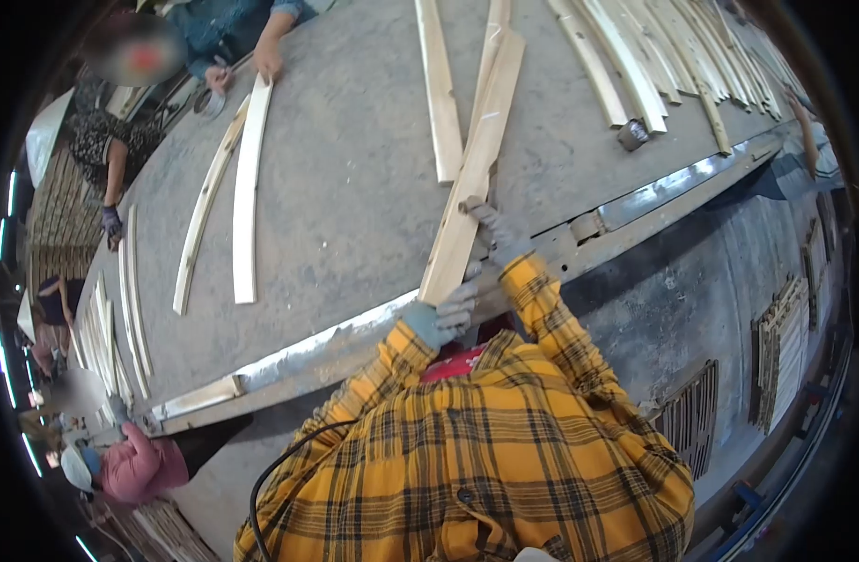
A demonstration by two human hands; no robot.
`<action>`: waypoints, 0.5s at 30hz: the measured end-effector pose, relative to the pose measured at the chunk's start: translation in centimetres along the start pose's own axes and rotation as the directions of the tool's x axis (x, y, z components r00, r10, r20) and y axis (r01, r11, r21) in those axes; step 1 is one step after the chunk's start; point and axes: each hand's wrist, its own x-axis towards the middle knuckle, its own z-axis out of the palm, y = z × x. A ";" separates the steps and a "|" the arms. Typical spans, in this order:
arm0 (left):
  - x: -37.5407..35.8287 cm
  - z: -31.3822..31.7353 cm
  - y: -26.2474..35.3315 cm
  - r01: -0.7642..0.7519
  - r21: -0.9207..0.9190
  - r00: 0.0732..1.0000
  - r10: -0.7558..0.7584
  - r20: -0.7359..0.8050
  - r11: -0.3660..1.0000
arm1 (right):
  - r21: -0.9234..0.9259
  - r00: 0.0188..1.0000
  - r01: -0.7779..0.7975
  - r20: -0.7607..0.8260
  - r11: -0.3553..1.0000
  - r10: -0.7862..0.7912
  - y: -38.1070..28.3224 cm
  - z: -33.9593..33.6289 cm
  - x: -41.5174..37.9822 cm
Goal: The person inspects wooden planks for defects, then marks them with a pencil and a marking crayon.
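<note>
A pale wooden board (476, 178) slants from the table's near edge toward the far side and lies across other boards. My right hand (495, 232), in a grey glove, grips the board's right edge, with fingertips curled onto its top near a dark knot. At the near end, my left hand (439, 321), also gloved, is closed around the board's end; part of its grip is hidden. Beneath the held board is another narrow board (494, 42). A separate wooden strip (438, 94) lies just to the left.
The large grey table (345, 187) has a metal-covered near edge (345, 332). Several strips (635, 66) lie at the right beside a small tin (632, 135). Across the table, a person's hand (268, 61) touches a white strip (251, 197). More people work at the left.
</note>
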 end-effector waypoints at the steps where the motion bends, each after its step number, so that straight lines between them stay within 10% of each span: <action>1: -0.1 1.8 -0.6 -0.055 0.175 0.941 0.110 -0.321 0.983 | -0.055 0.993 0.056 0.106 0.997 -0.050 1.2 -1.4 1.3; 2: -0.1 2.1 -0.8 -0.036 0.180 0.945 0.092 -0.314 0.983 | -0.106 0.973 0.119 0.211 0.987 -0.095 1.1 -1.7 1.7; 4: 0.0 2.3 -1.2 0.453 0.767 0.654 0.415 -0.632 0.454 | -0.445 0.984 0.170 0.119 0.879 -0.130 -1.6 -2.6 0.9; 6: -0.6 1.8 0.5 0.405 0.732 0.662 0.376 -0.648 0.548 | -0.725 0.981 0.151 0.028 0.672 -0.191 -5.9 -1.9 -0.9; 8: -0.6 1.4 2.9 0.386 0.712 0.655 0.369 -0.659 0.587 | -0.988 0.981 -0.031 -0.059 0.151 -0.185 -10.1 -1.1 -2.3; 12: 3.2 4.2 5.9 0.570 0.811 0.523 0.704 -0.480 0.129 | -0.905 0.876 0.063 0.252 -0.421 -0.412 -13.2 -7.4 0.0; 15: 10.0 6.7 7.7 0.578 0.754 0.569 0.816 -0.100 -0.311 | -0.830 0.880 -0.061 0.218 -0.555 -0.422 -21.0 -7.4 0.7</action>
